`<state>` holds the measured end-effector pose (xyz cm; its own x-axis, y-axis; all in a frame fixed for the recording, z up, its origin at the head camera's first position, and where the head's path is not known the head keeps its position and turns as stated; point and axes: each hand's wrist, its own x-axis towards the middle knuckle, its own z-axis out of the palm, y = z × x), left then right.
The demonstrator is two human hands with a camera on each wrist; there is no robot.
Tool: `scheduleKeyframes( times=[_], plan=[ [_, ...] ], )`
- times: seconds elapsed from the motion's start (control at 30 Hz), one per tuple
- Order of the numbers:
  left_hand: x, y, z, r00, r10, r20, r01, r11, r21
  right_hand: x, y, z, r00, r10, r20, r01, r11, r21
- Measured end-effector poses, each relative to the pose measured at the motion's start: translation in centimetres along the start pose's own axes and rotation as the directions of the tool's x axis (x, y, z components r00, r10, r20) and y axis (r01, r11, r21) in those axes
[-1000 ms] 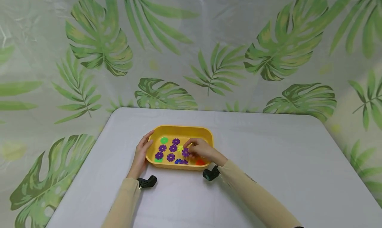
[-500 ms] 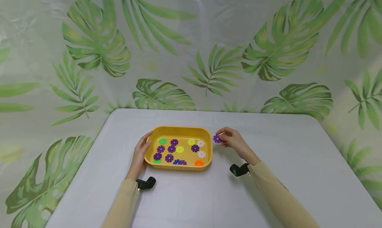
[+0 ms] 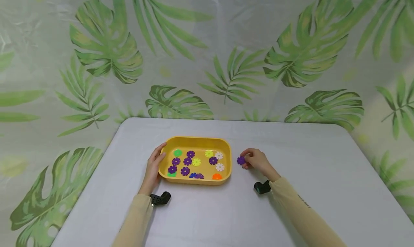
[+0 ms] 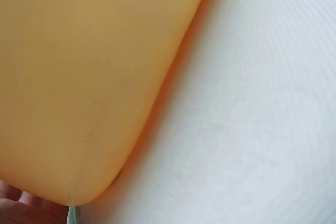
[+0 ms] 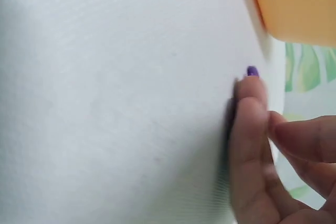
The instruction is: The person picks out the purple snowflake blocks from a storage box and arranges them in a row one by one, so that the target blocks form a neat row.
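Note:
A shallow yellow plastic tray [image 3: 197, 181] stands on the white table in the head view. My left hand [image 3: 153, 169] holds its left end, fingers and thumb at the rim; in the left wrist view, part of that hand [image 4: 29, 208] shows against the tray's outer wall. To the right of the tray, my right hand [image 3: 258, 161] pinches a purple notched snowflake disc [image 3: 240, 160] low over the table. In the right wrist view, only the tip of the disc [image 5: 253, 71] peeks past the fingers.
Inside the tray lie several more snowflake discs: purple ones [image 3: 185, 171], yellow ones [image 3: 196, 162], white ones [image 3: 220, 167], green ones [image 3: 178, 152], a blue one [image 3: 193, 175] and an orange one [image 3: 217, 176]. The white table [image 3: 291, 150] meets a leaf-patterned backdrop [image 3: 239, 78] behind.
My right hand has lifted the purple disc out of the tray, carried it right past the rim, then lowered it toward the table. My left hand stays on the tray.

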<state>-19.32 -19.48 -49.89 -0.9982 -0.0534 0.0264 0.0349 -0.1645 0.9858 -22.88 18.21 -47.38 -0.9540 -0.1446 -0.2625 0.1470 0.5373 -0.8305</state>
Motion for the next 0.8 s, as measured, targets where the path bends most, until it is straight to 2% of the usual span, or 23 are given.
scheduleKeyframes(
  times=[0.07,0.13,0.2,0.3,0.37,0.47,0.57,0.67,0.73,0.8],
  plan=[
    [0.0,0.0,0.1,1.000,0.000,0.001,0.000,1.000,0.005,-0.1,-0.4,0.0,1.000,-0.010,-0.022,0.009,0.999,-0.047],
    [-0.1,0.1,0.1,1.000,-0.003,-0.002,0.003,1.000,0.014,-0.3,-1.0,-0.1,0.997,-0.055,-0.045,0.052,0.997,-0.065],
    [-0.1,0.1,0.1,1.000,-0.003,-0.005,0.003,1.000,0.016,-0.5,-1.8,0.0,0.993,-0.102,-0.060,0.101,0.995,-0.014],
    [-0.2,0.1,0.2,1.000,0.001,-0.005,-0.001,1.000,0.022,-1.1,-3.6,0.6,0.980,-0.195,-0.025,0.197,0.973,0.120],
    [-0.2,0.2,0.3,1.000,-0.004,-0.007,0.004,1.000,0.017,-1.4,-5.1,1.4,0.971,-0.238,0.027,0.227,0.953,0.202],
    [-0.2,0.5,0.4,1.000,-0.016,-0.008,0.016,1.000,0.001,-1.7,-7.0,3.0,0.942,-0.300,0.151,0.258,0.934,0.246],
    [-0.3,0.9,0.5,1.000,-0.029,-0.008,0.029,1.000,-0.006,-1.7,-8.0,4.9,0.900,-0.314,0.302,0.256,0.942,0.218],
    [-0.3,0.9,0.4,1.000,-0.025,-0.003,0.025,1.000,-0.007,-1.5,-8.4,6.8,0.855,-0.293,0.428,0.243,0.955,0.168],
    [-0.2,0.7,0.4,1.000,-0.024,-0.005,0.024,1.000,-0.003,-1.4,-8.6,8.0,0.838,-0.267,0.475,0.235,0.964,0.128],
    [-0.2,0.5,0.3,1.000,-0.018,-0.006,0.018,1.000,0.001,-1.2,-8.6,8.9,0.834,-0.250,0.493,0.236,0.967,0.091]
  ],
)
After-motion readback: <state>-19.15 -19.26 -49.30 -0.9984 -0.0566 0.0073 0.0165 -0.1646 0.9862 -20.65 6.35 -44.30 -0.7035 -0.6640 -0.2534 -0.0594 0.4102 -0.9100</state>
